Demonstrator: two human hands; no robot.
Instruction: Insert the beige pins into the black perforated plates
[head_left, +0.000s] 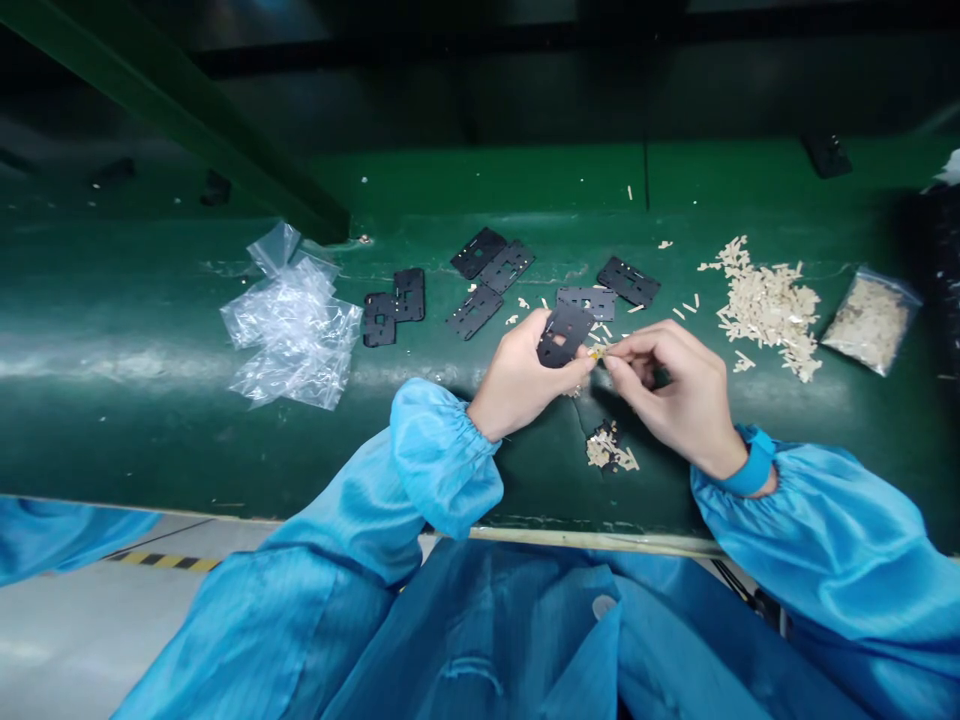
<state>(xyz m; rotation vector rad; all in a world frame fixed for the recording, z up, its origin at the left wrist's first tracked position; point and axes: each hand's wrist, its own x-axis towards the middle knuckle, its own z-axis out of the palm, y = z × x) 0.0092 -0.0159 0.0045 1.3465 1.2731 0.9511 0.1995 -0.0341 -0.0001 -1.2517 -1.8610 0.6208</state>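
Note:
My left hand (521, 380) is closed around a flat black plastic plate (564, 335) with cut-outs, raised over the green table. At the plate's lower right corner, my right hand (671, 385) pinches a small yellowish piece (596, 354); whether the piece touches the plate is hard to make out. Below the hands lies a little heap of cream and black bits (609, 450). Just beyond the held plate, two similar black plates (628, 282) rest on the table, with loose cream strips scattered around.
A pile of clear plastic bags (296, 325) lies at left. More black plates (474, 311) sit at the middle, with another pair (381, 318) farther left. To the right are a heap of cream strips (772, 305) and a filled bag (872, 320). A green post (225, 120) stands at upper left.

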